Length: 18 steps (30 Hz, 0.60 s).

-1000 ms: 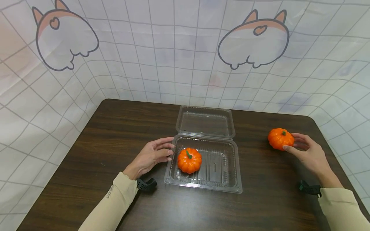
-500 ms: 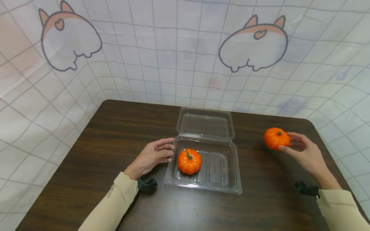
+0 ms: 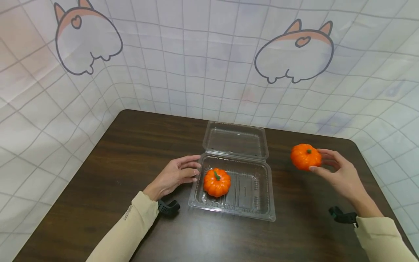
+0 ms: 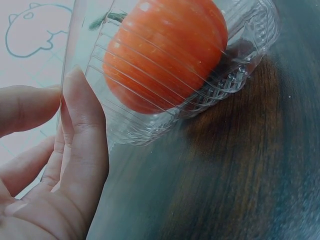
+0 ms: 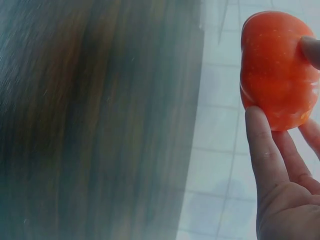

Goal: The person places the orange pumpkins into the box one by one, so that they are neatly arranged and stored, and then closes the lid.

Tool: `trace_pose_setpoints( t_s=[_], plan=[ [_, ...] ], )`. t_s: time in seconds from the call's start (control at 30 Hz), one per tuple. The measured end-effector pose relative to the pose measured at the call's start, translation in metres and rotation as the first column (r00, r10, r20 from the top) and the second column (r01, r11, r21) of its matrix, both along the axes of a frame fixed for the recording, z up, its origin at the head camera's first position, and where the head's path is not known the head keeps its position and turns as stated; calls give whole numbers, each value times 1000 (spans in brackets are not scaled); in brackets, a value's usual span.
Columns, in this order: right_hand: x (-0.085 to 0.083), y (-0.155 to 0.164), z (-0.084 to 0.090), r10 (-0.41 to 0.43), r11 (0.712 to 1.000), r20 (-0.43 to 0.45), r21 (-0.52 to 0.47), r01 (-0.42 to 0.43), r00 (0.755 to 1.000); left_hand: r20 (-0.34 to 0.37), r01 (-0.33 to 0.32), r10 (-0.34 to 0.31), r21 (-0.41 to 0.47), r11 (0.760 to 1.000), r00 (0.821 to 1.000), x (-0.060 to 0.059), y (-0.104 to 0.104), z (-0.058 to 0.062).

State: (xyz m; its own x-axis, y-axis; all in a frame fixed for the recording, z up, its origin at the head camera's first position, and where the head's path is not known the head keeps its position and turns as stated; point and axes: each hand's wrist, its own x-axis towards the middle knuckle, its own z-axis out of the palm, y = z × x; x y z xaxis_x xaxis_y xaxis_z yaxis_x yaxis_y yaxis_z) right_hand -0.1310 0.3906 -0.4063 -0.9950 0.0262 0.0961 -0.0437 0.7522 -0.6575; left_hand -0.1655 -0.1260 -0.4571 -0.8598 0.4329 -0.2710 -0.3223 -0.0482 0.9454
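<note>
The left hand [image 3: 175,175] is rested on the dark wooden desk [image 3: 108,163] with its relaxed fingers laid against the left wall of a clear plastic clamshell container [image 3: 253,198], in whose left half one orange pumpkin [image 3: 216,182] is seated. To the right and a little farther off, a second orange pumpkin [image 3: 306,157] is held clear of the desk between the thumb and fingertips of the right hand [image 3: 340,174]. The container's lid [image 3: 236,139] is laid open toward the gridded backdrop [image 3: 196,65].
</note>
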Motion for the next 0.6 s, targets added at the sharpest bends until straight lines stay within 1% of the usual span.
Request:
trace_pose_setpoints(
  t_s=[0.17, 0.27, 0.5, 0.6],
  plan=[
    [-1, -10, 5, 38, 999, -17, 13, -38, 999, -3, 5, -5, 6, 1000, 1000, -1, 0, 0],
    [-1, -17, 8, 60, 998, -26, 1, -60, 998, 2, 2, -2, 12, 1000, 1000, 0, 1, 0],
    [1, -36, 14, 133, 987, -58, -83, -138, 989, 9, 2, -2, 21, 1000, 1000, 1, 1, 1],
    [1, -44, 17, 155, 982, -58, -98, -160, 986, 7, 1, -1, 22, 1000, 1000, 1, 1, 2]
  ],
)
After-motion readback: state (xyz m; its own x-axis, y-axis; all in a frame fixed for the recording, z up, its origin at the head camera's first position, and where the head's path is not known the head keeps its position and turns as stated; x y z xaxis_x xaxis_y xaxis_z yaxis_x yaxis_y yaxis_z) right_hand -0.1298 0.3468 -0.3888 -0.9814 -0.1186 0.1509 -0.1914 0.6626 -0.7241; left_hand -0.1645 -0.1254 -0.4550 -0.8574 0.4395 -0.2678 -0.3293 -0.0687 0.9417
